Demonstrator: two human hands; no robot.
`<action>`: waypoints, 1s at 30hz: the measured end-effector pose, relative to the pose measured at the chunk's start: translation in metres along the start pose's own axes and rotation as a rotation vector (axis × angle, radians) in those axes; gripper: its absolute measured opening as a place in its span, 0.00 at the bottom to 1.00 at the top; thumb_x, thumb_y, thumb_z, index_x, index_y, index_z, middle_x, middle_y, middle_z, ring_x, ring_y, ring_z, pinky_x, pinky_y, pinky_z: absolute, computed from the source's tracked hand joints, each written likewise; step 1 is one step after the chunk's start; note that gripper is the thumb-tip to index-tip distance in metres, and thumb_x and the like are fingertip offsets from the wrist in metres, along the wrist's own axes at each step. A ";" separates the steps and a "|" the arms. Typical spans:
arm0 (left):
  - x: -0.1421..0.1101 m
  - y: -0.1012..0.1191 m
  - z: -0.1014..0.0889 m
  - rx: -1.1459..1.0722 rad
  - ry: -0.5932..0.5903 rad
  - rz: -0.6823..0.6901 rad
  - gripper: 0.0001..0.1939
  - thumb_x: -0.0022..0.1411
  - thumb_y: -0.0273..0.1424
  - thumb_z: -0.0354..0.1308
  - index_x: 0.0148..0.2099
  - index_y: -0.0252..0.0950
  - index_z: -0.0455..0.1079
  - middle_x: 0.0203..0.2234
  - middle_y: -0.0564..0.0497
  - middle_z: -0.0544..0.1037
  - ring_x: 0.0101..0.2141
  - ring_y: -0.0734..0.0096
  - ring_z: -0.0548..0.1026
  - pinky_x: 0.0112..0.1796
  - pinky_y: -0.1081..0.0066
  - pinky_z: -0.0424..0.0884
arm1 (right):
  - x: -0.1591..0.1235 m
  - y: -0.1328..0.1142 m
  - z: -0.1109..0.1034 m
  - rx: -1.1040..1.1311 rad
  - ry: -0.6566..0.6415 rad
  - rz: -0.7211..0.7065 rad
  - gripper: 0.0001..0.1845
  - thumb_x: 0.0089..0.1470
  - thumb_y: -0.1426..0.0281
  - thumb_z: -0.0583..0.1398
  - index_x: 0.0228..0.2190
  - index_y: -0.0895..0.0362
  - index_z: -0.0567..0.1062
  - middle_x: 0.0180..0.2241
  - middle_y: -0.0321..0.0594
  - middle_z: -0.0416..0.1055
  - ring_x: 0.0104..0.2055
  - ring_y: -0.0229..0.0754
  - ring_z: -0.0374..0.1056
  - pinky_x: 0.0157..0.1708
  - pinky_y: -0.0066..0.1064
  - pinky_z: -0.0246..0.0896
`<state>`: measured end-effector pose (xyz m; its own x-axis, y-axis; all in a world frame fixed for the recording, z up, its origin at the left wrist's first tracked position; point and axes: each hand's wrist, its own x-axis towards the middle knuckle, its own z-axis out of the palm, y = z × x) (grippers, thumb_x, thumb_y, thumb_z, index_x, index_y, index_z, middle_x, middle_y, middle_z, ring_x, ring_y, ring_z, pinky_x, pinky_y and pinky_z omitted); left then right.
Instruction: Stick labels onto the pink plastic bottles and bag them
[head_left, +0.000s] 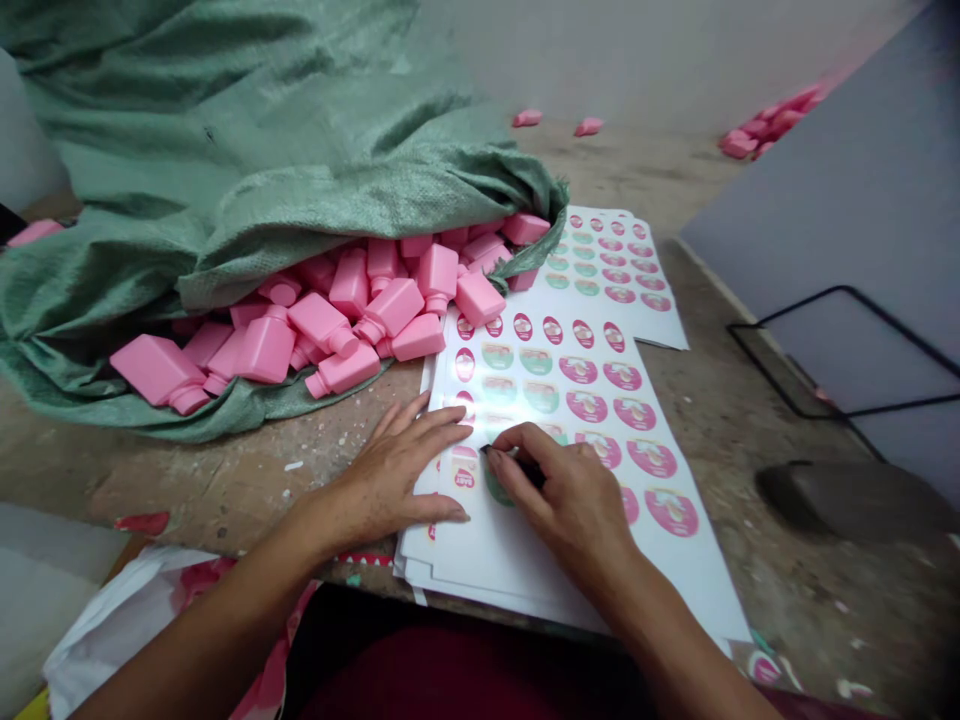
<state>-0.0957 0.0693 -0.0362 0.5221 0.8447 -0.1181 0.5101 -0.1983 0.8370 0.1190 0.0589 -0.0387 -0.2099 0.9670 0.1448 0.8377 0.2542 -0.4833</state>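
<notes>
The left hand point(394, 470) is laid flat with its fingers spread on a stack of printed label sheets point(480, 570), its fingertips resting just beside a pink oval label point(465, 468). The right hand point(562, 490) is narrowly closed, with the thumb and fingers pinched around a small dark implement point(529, 468), the exact kind of which is hidden by the fingers. A green oval label point(498, 488) is placed directly beneath this pinch, touching the fingertips; whether it has been lifted from the sheet cannot be told. A second label sheet point(615, 265) is laid beyond the stack. Pink plastic bottles point(322, 320) are heaped just beside the sheets, spilling from a green woven sack point(225, 190) onto a worn workbench point(172, 480).
</notes>
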 end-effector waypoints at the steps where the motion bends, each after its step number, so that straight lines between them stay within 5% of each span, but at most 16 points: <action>1: 0.000 0.001 0.000 -0.010 0.000 -0.007 0.37 0.52 0.44 0.69 0.64 0.46 0.66 0.67 0.46 0.61 0.70 0.44 0.46 0.65 0.41 0.37 | -0.001 0.000 0.001 -0.044 0.050 -0.018 0.10 0.60 0.62 0.55 0.30 0.50 0.73 0.19 0.30 0.73 0.19 0.39 0.59 0.31 0.33 0.50; 8: 0.000 0.003 0.000 -0.051 0.042 -0.022 0.41 0.49 0.43 0.71 0.65 0.47 0.64 0.66 0.45 0.63 0.69 0.42 0.46 0.65 0.39 0.40 | 0.002 -0.005 0.001 -0.170 0.051 -0.107 0.12 0.60 0.65 0.53 0.30 0.52 0.74 0.18 0.33 0.72 0.18 0.38 0.57 0.31 0.33 0.47; 13: 0.001 0.001 0.000 -0.094 0.060 -0.029 0.43 0.47 0.42 0.72 0.65 0.47 0.64 0.67 0.45 0.62 0.69 0.44 0.47 0.65 0.40 0.37 | 0.006 -0.006 0.006 -0.240 0.107 -0.077 0.18 0.58 0.56 0.56 0.24 0.54 0.72 0.15 0.35 0.67 0.18 0.38 0.55 0.31 0.35 0.48; 18: -0.003 0.008 0.002 -0.133 0.078 -0.061 0.47 0.45 0.43 0.73 0.66 0.46 0.62 0.66 0.42 0.63 0.69 0.42 0.47 0.64 0.38 0.38 | 0.009 0.002 -0.011 0.368 -0.186 0.123 0.21 0.53 0.51 0.60 0.20 0.52 0.67 0.17 0.33 0.65 0.20 0.40 0.61 0.22 0.30 0.53; 22: -0.008 0.015 -0.002 -0.086 0.130 -0.019 0.45 0.49 0.42 0.71 0.67 0.49 0.60 0.65 0.48 0.65 0.69 0.45 0.51 0.66 0.45 0.42 | 0.008 0.012 -0.027 0.743 -0.225 0.274 0.25 0.51 0.45 0.61 0.20 0.52 0.69 0.18 0.34 0.61 0.20 0.39 0.56 0.18 0.31 0.52; 26: -0.012 0.015 -0.023 0.195 0.437 -0.061 0.21 0.64 0.38 0.57 0.59 0.41 0.71 0.56 0.49 0.75 0.58 0.54 0.70 0.59 0.59 0.63 | 0.001 0.018 -0.032 0.825 -0.206 0.328 0.26 0.49 0.44 0.62 0.20 0.53 0.68 0.18 0.36 0.61 0.21 0.40 0.56 0.19 0.31 0.53; 28: -0.010 0.009 -0.036 0.351 0.623 -0.178 0.17 0.66 0.32 0.53 0.55 0.36 0.73 0.53 0.43 0.76 0.55 0.54 0.71 0.58 0.54 0.63 | -0.003 0.021 -0.031 0.807 -0.199 0.316 0.26 0.50 0.44 0.61 0.20 0.53 0.68 0.19 0.35 0.61 0.22 0.40 0.56 0.20 0.31 0.54; 30: -0.005 -0.001 -0.047 0.441 0.685 -0.282 0.18 0.63 0.27 0.56 0.55 0.33 0.72 0.52 0.37 0.75 0.56 0.48 0.69 0.58 0.46 0.60 | -0.007 0.024 -0.028 0.783 -0.197 0.299 0.25 0.52 0.45 0.60 0.20 0.53 0.68 0.20 0.34 0.60 0.23 0.39 0.56 0.21 0.31 0.54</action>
<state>-0.1305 0.0890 -0.0114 -0.1184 0.9771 0.1769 0.8517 0.0084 0.5239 0.1552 0.0581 -0.0271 -0.1799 0.9629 -0.2013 0.2975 -0.1418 -0.9441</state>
